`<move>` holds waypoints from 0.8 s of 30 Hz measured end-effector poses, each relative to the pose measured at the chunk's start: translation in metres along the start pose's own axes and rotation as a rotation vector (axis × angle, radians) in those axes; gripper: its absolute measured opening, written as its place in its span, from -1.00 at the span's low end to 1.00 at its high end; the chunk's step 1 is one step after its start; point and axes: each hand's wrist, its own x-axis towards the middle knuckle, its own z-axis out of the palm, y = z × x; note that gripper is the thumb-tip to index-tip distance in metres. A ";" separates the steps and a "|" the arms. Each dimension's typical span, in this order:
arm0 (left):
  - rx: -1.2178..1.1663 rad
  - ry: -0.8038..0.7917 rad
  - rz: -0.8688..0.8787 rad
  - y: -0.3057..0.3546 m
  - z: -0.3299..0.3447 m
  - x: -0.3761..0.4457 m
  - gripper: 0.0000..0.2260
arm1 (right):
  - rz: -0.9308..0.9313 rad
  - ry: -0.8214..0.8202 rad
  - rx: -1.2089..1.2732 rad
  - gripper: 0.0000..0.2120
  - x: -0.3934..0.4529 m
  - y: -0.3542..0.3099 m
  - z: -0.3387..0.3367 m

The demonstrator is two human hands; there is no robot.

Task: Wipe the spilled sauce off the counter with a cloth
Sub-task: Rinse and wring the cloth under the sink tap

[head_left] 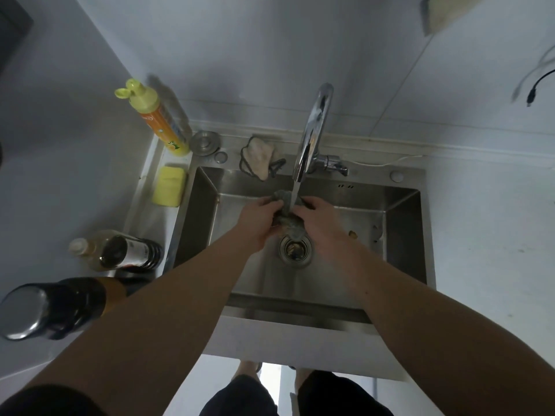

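Note:
A grey cloth [287,211] is bunched between both hands over the steel sink [402,235], above the drain [295,249]. My left hand [259,220] grips its left side and my right hand [319,223] grips its right side. A thin stream of water runs from the chrome faucet [313,130] onto the cloth. No spilled sauce shows on the white counter [492,265] from here.
A yellow sponge [168,186], an orange dish-soap bottle [157,118] and a spare rag [259,157] sit along the sink's back and left rim. Dark sauce bottles [126,250] and a large dark bottle [51,307] stand on the left counter. Food scraps [353,234] lie in the basin.

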 end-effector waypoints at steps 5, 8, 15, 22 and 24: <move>0.020 0.062 -0.014 -0.002 -0.007 0.004 -0.88 | 0.120 -0.008 0.273 -0.52 0.000 -0.003 0.007; -0.013 -0.007 -0.026 -0.005 -0.008 0.003 -0.86 | 0.185 -0.044 0.358 -0.44 0.002 -0.002 0.012; 0.171 0.009 0.128 -0.007 -0.028 0.010 -0.74 | 0.361 -0.274 0.322 -0.50 -0.002 0.000 0.028; 0.361 0.127 0.181 -0.014 -0.043 0.007 -0.83 | 0.275 -0.088 0.444 -0.68 0.010 -0.001 0.041; 0.399 0.151 0.189 -0.013 -0.042 0.009 -0.76 | 0.330 -0.103 0.443 -0.46 0.012 0.001 0.045</move>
